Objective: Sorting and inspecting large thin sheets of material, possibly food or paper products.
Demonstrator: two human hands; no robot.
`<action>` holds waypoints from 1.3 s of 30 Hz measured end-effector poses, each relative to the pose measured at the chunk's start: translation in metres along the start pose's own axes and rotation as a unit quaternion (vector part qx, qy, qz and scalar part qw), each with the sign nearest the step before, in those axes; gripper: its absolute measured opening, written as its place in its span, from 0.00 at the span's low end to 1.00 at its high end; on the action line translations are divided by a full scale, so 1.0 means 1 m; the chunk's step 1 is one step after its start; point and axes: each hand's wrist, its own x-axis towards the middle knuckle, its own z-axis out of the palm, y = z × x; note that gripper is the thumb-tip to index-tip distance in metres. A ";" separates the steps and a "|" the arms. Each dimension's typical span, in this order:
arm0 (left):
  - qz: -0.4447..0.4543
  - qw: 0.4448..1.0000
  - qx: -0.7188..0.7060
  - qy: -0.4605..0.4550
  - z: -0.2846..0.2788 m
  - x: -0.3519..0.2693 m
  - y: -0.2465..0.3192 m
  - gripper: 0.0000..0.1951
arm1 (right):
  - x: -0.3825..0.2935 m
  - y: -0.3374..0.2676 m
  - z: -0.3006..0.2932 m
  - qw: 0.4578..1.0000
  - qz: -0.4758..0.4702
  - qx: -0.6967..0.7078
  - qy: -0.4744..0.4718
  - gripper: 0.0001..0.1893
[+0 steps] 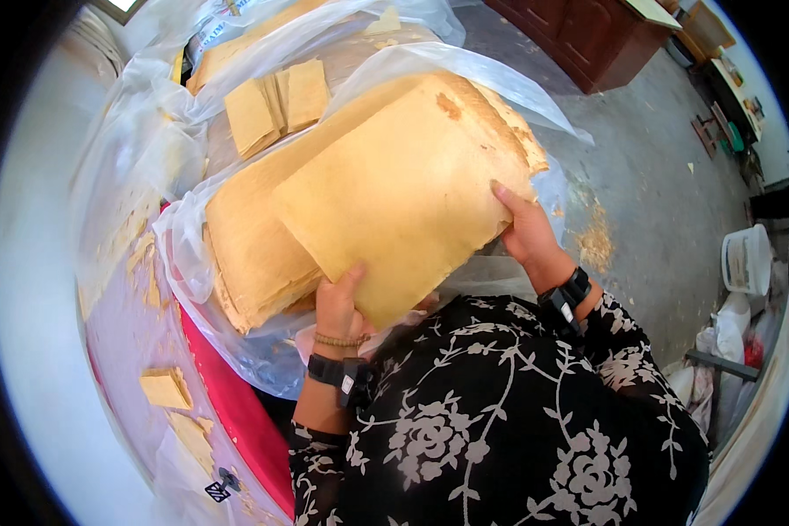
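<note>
Both hands hold one large, thin yellow-tan sheet [401,197], which is tilted over a thick stack of similar sheets [263,243]. My left hand [342,306] grips its near left corner, thumb on top and fingers hidden underneath. On the right edge, my right hand [526,227] pinches the sheet the same way. A brown patch marks the sheet's far right part, and its right edge is ragged. The stack lies on clear plastic sheeting [191,263]; the held sheet hides much of it. Whether the held sheet touches the stack, I cannot tell.
Smaller stacks of cut tan pieces [276,105] lie beyond the large stack. Another small stack [166,388] and torn scraps [194,440] rest on the table at left. Shavings [594,240] lie on the floor at right. A dark red cabinet [585,39] and a white bucket [746,260] stand farther off.
</note>
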 end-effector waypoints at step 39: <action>0.318 0.769 0.409 0.375 -0.249 -0.122 0.163 0.21 | 0.024 0.009 0.094 0.461 -0.343 -0.751 -0.326 0.48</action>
